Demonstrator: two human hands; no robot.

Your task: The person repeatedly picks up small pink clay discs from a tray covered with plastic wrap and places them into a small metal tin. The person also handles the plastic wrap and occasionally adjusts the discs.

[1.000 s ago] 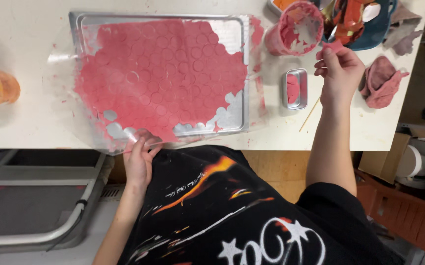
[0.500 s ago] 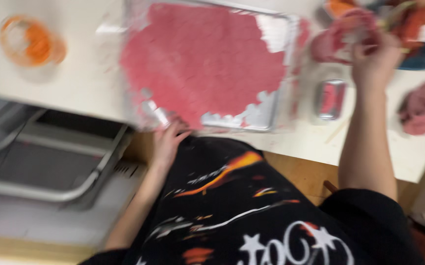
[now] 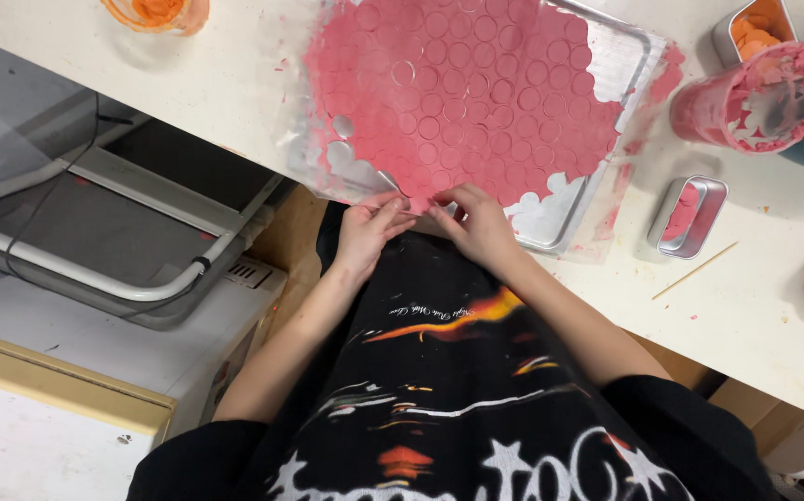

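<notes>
Pink sheet (image 3: 462, 102) on metal tray (image 3: 620, 70), white table (image 3: 225, 79); both hands at near edge.

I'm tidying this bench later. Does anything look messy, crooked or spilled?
Yes. The metal tray sits askew and juts past the table edge near both hands, the left hand and right hand. Pink smears and crumbs stain the table beside it, and a thin wooden stick lies loose.

A pink-smeared cup (image 3: 752, 97) stands on the white table (image 3: 235, 83), right of the work. Nearer the table's edge lie a small metal tin (image 3: 691, 216) (pink inside) and a thin wooden stick (image 3: 695, 271). An orange-stained bowl (image 3: 156, 13) sits far left.
</notes>
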